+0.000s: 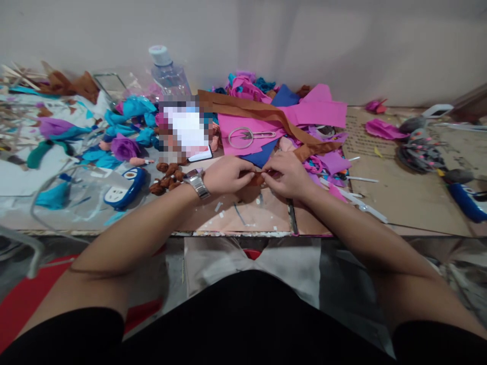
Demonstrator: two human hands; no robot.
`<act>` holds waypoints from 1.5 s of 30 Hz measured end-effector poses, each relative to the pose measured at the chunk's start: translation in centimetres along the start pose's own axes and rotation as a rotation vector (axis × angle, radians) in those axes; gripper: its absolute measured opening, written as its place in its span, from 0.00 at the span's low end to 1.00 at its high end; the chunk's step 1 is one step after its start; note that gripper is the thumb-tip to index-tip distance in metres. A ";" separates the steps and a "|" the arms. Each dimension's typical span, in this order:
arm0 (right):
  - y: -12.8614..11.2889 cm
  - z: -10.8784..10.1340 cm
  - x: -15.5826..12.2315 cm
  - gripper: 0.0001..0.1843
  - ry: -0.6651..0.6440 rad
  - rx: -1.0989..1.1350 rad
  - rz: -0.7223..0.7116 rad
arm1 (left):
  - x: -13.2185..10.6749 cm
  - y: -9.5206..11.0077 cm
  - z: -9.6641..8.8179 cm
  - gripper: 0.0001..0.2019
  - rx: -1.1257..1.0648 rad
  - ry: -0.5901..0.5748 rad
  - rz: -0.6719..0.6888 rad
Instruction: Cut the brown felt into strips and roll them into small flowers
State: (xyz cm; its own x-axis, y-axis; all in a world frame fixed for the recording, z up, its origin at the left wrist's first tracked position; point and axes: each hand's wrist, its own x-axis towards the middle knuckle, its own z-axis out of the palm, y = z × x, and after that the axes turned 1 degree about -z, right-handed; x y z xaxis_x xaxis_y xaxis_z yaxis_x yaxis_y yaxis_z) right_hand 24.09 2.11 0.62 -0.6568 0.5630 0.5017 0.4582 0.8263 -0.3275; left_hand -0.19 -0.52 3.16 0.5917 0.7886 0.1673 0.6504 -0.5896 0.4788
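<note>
My left hand [228,175] and my right hand [287,175] meet near the table's front, fingertips pinched on a small piece of brown crepe paper [258,179]. My fingers cover part of it. Just beyond the hands, thread snips [249,136] with a ring handle lie on pink paper [234,124]. A long brown paper strip [281,117] runs across the pink sheets to the right of my right hand. Beside my left wrist, which wears a metal watch [197,182], sits a cluster of small brown twisted pieces [167,177].
A phone [190,134] with a blurred screen leans in front of a clear bottle [169,76]. At left are a blue-and-white power strip [127,190], a cable and turquoise and purple paper pieces [125,147]. Cardboard [384,187] covers the right side, with a dark speckled bundle [422,152] on it.
</note>
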 end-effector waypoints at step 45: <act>2.2 -1.4 0.1 0.04 0.203 0.029 0.193 | 0.3 -0.9 -2.2 0.17 0.227 0.379 -0.390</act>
State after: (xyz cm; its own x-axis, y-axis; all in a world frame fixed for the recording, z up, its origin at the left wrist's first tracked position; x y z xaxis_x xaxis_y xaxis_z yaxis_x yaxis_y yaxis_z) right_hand 25.89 4.01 1.07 -0.4243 0.6976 0.5773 0.5440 0.7060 -0.4533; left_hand -1.66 0.58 4.65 0.1040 0.9373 0.3325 0.8962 -0.2333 0.3774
